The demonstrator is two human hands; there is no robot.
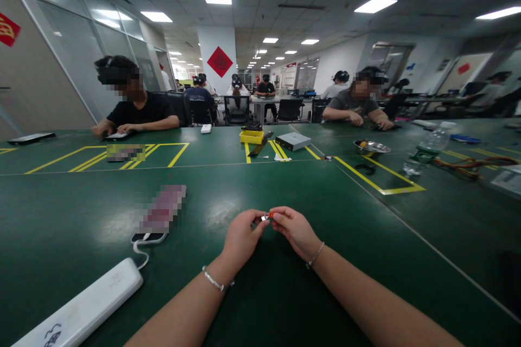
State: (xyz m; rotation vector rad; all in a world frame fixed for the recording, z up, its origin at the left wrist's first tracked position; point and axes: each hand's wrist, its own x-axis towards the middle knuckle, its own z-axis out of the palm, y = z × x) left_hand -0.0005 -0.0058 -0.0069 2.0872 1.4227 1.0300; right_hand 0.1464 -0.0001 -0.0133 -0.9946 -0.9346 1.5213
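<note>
Above the green table, my two hands meet in the middle of the view. My left hand is closed in a pinch on a small silvery metal piece. In the fingertips of my right hand is a small orange piece, pinched right beside the metal one. The two pieces look in contact, but they are too small to tell whether they are joined. Left of my hands lies a phone with a white cable, which runs to a white power bank.
Farther back stand a yellow bin, a flat grey box, a metal bowl and a clear bottle. Cables lie at the right. Two people sit across the table, their hands on items there. Yellow tape marks the tabletop.
</note>
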